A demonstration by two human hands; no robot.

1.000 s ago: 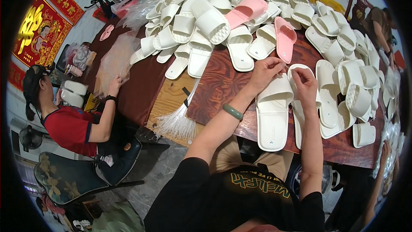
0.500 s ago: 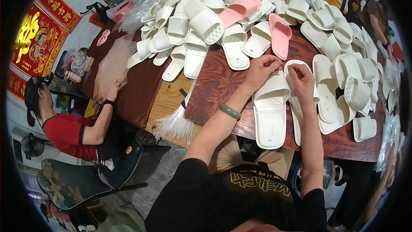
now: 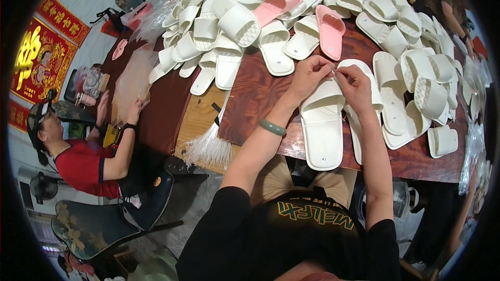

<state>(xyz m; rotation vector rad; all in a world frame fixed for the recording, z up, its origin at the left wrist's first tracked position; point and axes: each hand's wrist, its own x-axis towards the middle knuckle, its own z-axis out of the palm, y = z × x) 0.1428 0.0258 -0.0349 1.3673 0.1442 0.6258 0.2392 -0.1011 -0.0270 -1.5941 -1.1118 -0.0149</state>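
Observation:
Both hands meet above a white slipper (image 3: pixel 322 138), which lies sole-down with its heel toward me at the table's front edge. My left hand (image 3: pixel 311 76), below a green bangle (image 3: pixel 273 127), pinches with thumb and forefinger. Close beside it, my right hand (image 3: pixel 356 88) pinches too. Between the fingertips is what looks like a thin white string, mostly hidden by the fingers. A fine strand also shows near the slipper's strap. Another white slipper (image 3: pixel 366 71) lies partly under my right hand. Just beyond my hands rests a pink slipper (image 3: pixel 331 34).
A large heap of white slippers (image 3: pixel 205 31) covers the far table, with another pink slipper (image 3: pixel 281 2) on it. More slippers (image 3: pixel 429 93) are stacked right. A bundle of white strings (image 3: pixel 208 145) hangs left of the wooden table (image 3: pixel 250 104). A co-worker (image 3: pixel 86 161) handles clear plastic bags (image 3: pixel 134 78).
My view has shifted slightly, so the table sits higher in the picture. My hands remain pinched together over the slipper. The co-worker at left has raised a second hand into view.

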